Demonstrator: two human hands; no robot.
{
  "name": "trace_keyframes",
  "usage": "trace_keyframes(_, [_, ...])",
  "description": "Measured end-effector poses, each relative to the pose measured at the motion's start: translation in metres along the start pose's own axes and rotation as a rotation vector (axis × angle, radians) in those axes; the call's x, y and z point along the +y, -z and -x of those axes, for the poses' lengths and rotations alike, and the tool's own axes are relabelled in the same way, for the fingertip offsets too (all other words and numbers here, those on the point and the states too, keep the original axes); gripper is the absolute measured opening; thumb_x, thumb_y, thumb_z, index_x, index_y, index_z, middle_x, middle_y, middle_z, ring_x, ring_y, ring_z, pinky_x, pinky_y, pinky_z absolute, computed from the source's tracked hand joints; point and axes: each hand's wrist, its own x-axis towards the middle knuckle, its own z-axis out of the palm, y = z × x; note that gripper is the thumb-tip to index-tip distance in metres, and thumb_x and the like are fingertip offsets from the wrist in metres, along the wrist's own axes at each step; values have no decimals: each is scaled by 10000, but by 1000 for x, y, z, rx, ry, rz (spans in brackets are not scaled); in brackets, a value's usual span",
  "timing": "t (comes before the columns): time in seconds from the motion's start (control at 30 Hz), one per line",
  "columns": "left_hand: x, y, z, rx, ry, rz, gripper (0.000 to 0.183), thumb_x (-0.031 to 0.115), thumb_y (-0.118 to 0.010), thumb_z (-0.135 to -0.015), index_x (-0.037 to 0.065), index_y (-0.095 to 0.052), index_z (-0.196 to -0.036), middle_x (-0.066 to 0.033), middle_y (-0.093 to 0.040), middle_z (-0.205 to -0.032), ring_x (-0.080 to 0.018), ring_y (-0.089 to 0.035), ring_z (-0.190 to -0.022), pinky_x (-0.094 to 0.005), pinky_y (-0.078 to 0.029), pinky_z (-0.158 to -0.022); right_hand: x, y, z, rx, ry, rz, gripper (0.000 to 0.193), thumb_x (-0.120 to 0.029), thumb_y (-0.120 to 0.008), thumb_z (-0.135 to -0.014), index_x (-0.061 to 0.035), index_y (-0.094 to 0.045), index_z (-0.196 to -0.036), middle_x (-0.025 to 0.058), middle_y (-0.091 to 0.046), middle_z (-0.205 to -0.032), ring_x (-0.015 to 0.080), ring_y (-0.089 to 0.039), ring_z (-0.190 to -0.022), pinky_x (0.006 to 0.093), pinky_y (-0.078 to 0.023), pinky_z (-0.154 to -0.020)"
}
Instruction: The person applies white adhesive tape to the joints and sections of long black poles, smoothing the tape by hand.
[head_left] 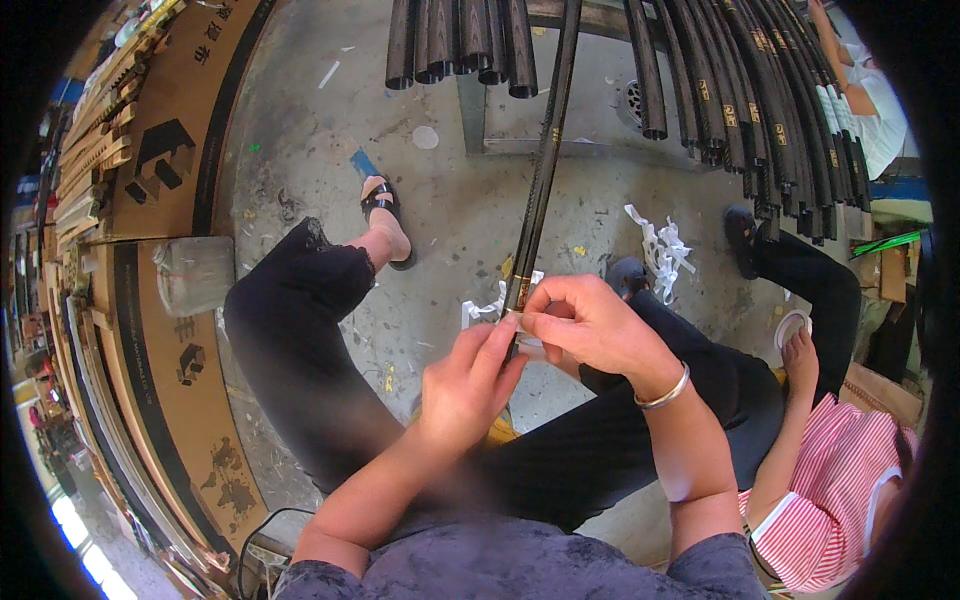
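A long, slim black pole [545, 170] with gold markings runs from the top of the view down to my hands in front of my lap. My left hand [462, 388] is closed around its near end, thumb pressed against the side. Beside it, my right hand [592, 325] pinches at the pole's surface just above my left fingertips. A small pale strip shows under the right fingers; what they grip is mostly hidden. A silver bangle [664, 388] circles my right wrist.
Black tubes [460, 45] rest at the top, with many more poles [750, 110] at upper right. White strip scraps [660, 255] litter the floor. Cardboard boxes [170, 150] line the left. Close on my right sits a person in a striped shirt [830, 490], holding a white roll [792, 325].
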Motion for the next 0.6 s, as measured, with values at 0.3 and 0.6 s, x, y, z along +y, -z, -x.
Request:
trace_keyframes(0.3, [-6,-7,4,79,21,113,534,8,-769,-742,51,-579,-1239,-125,-628,-964,-197,-632,-637,-290,-518,-527,-4,0,2,7,-26,10,231,-202,-640,-889,28,-626,-867,57,-608,-604,97,-570,-538,253,-434,-499])
trace_keyframes(0.6, [-8,-9,8,106,74,196,548,-19,-766,-734,59,-589,-1247,-102,-626,-945,-116,-552,-557,-249,-452,-470,9,-1,-2,10,10,70,265,-239,-643,-896,24,-641,-919,60,-606,-589,98,-566,-523,259,-429,-491])
